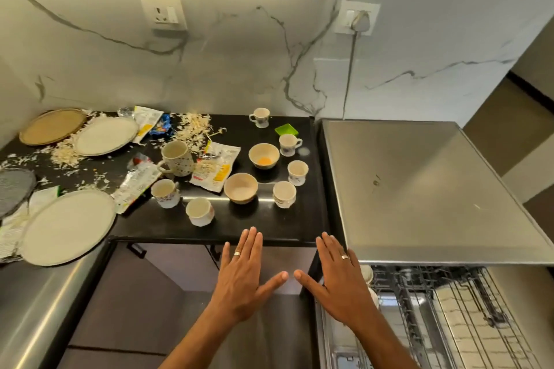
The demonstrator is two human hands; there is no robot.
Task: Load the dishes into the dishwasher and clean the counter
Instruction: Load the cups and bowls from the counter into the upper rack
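The dishes stand on the black counter (263,228), none of them in a hand. Near its front edge sit a small cup (200,211) and, to its left, a flowered cup (165,193). A larger mug (177,158) stands behind them, touching a torn wrapper (214,169). Right of the wrapper are two bowls: the nearer bowl (240,188) looks empty, and the far bowl (263,155) holds something orange at its bottom. Around the bowls stand four more cups, one at the back by the wall (260,117), two along the right edge (289,144) (297,172), and one just right of the nearer bowl (284,194). A green dish (287,130) lies between the back cup and the next one.

On the left part of the counter lie three plates: a pale plate (67,228) at the front corner, another pale plate (105,135) farther back, and a brown plate (52,126) beside it at the wall. Pale shavings (196,124) and more wrappers are scattered among them.

To the right, the dishwasher (419,189) has its rack (449,308) pulled out below its steel top.

The left hand (242,272) and the right hand (338,275) hover flat in front of the counter edge, fingers straight and spread, thumbs pointing at each other, holding nothing. Each wears a ring.
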